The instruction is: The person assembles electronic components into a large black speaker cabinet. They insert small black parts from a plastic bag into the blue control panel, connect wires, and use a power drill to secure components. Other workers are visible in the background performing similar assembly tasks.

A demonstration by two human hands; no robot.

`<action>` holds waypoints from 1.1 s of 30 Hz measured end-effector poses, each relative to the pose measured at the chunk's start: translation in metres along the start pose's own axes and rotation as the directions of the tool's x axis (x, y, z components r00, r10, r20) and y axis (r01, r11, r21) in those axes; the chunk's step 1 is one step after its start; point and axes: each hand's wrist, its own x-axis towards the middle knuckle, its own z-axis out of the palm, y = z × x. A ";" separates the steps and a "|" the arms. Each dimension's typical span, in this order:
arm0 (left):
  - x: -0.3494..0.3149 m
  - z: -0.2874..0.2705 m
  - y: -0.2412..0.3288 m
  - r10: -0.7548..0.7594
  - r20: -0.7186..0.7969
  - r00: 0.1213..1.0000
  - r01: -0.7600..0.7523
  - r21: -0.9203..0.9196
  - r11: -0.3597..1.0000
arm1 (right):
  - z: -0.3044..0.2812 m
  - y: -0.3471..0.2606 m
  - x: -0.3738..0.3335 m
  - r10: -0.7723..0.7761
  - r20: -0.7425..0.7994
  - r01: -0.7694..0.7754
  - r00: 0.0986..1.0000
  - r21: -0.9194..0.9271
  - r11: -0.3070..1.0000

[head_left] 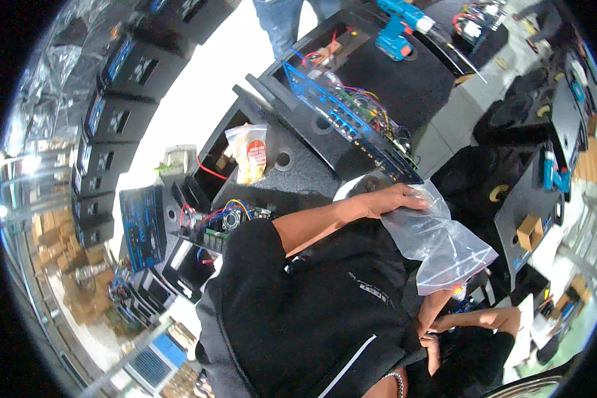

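My left hand (404,198) reaches across to the right and is closed on the upper edge of a clear plastic zip bag (438,245), which hangs down crumpled. Behind the bag's lower end a forearm (434,308), apparently my right, runs up. Its fingers are hidden by the bag, and a small orange and yellow thing shows there, too small to make out. Just beyond my left hand stands a blue-faced control panel (351,119) with wires and circuit boards at its back. It leans on a black cabinet (298,142).
A blue cordless drill (399,30) lies on a black cabinet at the top. A small packet (249,154) with a red label rests on the nearer cabinet. Black cabinets (129,73) line the left. Another person's hands (432,348) are close by at lower right.
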 end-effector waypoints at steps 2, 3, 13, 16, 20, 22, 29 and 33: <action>0.000 0.000 0.014 -0.052 0.001 0.999 0.052 -0.068 0.996 | 0.001 -0.011 0.030 0.088 0.033 -0.090 0.996 0.069 0.993; 0.000 0.001 0.018 -0.059 0.006 0.998 0.059 -0.074 0.996 | 0.001 -0.017 0.046 0.123 0.054 -0.127 0.991 0.094 0.987; 0.016 0.004 0.007 0.022 0.195 0.981 -0.025 0.011 1.000 | 0.014 -0.053 0.167 0.223 0.360 -0.296 0.906 0.159 0.942; 0.007 0.012 0.020 -0.071 0.195 0.978 0.068 0.019 0.997 | 0.031 -0.071 0.185 0.279 0.284 -0.336 0.917 0.176 0.925; 0.007 0.032 0.036 -0.070 0.244 0.967 0.075 -0.008 0.997 | 0.045 -0.079 0.204 0.255 0.309 -0.310 0.916 0.144 0.940; 0.006 0.044 0.050 -0.093 0.255 0.963 0.094 0.010 0.996 | 0.044 -0.066 0.213 -0.033 0.335 0.048 0.942 -0.037 0.998; 0.051 0.075 0.062 0.183 0.249 0.951 -0.222 0.138 0.965 | 0.050 -0.044 0.226 -0.044 0.268 0.001 0.962 0.159 0.987; 0.059 0.065 0.075 0.202 0.113 0.973 -0.207 0.031 0.978 | 0.054 -0.042 0.236 0.022 0.318 -0.065 0.948 0.125 0.990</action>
